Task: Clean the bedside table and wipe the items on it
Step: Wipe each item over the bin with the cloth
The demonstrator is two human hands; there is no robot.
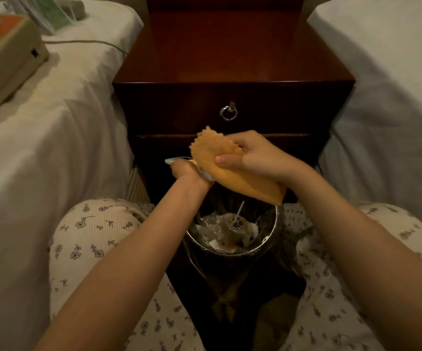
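The dark wooden bedside table [232, 54] stands straight ahead between two beds, its top bare and its drawer with a ring pull [228, 113] closed. In front of the drawer, my right hand [253, 154] grips an orange cloth [230, 171] that drapes down to the right. My left hand [188, 172] is closed around a small white item [173, 161], of which only one end shows; the cloth covers the rest. Both hands are above the waste bin.
A round waste bin [268, 247] with a liner holds a cup with a straw and crumpled paper, between my knees. On the left bed [53, 138] lie a beige box [5, 59], a cord and green packets. The right bed [392, 97] has a white sheet.
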